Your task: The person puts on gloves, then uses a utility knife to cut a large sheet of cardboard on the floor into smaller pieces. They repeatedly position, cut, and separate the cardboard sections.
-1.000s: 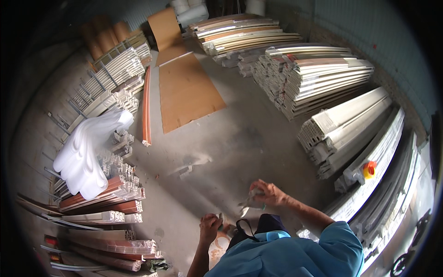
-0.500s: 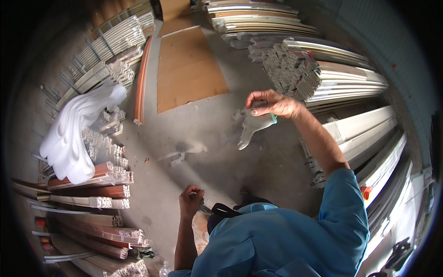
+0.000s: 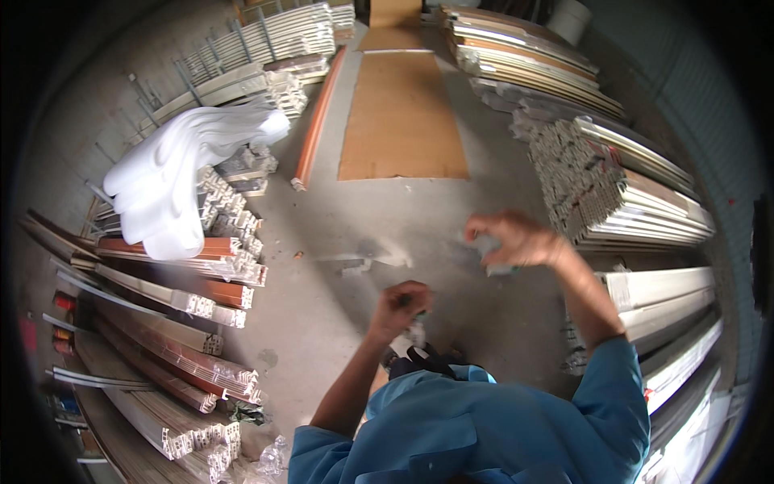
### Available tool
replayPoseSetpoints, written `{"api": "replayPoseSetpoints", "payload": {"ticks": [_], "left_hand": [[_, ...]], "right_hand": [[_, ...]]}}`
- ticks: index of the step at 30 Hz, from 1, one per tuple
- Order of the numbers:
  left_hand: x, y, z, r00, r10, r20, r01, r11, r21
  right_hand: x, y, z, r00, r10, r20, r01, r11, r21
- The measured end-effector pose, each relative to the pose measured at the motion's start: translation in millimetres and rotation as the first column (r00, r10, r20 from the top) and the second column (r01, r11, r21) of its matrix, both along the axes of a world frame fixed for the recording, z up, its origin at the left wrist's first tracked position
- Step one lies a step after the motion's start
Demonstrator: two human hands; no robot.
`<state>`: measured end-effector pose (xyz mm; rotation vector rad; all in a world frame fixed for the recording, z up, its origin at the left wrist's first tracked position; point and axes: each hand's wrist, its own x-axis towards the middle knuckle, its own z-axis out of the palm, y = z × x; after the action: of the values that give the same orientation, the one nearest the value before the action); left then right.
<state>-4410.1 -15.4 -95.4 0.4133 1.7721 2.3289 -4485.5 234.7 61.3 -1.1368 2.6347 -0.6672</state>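
Head view: the person's left hand [image 3: 402,310] is curled around a limp whitish-and-green cloth-like piece [image 3: 417,332], dangling just below that grip. Right hand [image 3: 522,239] arches over another pale, green-edged piece [image 3: 500,270], too blurry to tell if it's clamped.

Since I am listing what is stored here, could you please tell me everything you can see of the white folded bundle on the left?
The white bundle looks like a long, soft, foam-like sheet, smooth and faintly see-through, doubled over in several rounded loops. It lies slumped across the stacked pale strips, its narrower end toward the upper right and its broad folds drooping over the reddish-brown strips. Whether those folds press on them is unclear.
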Motion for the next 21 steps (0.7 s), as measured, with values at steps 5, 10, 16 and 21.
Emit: {"api": "replayPoseSetpoints", "payload": {"ticks": [5, 10, 16, 21], "left_hand": [[-0.7, -12.1, -0.7, 0.939, -0.071, 0.336, 0.028, 0.991, 0.13], [10.5, -44.7, -17.7, 0.896, 0.147, 0.419, -0.257, 0.942, 0.218], [19.3, -62.4, -26.1, 0.852, 0.506, 0.134, -0.481, 0.858, -0.18], [17.0, -57.1, -17.2, 0.864, 0.495, -0.096, -0.486, 0.767, -0.42]], "right_hand": [[36.4, -86.7, -72.7, 0.968, -0.107, 0.227, 0.151, 0.971, -0.186], [40.6, -119.3, -105.0, 0.809, 0.051, 0.585, 0.279, 0.843, -0.46], [31.9, -144.1, -130.4, 0.838, 0.053, 0.543, 0.275, 0.818, -0.505], [33.5, -147.0, -121.1, 0.929, -0.066, 0.365, 0.172, 0.948, -0.267]]}}
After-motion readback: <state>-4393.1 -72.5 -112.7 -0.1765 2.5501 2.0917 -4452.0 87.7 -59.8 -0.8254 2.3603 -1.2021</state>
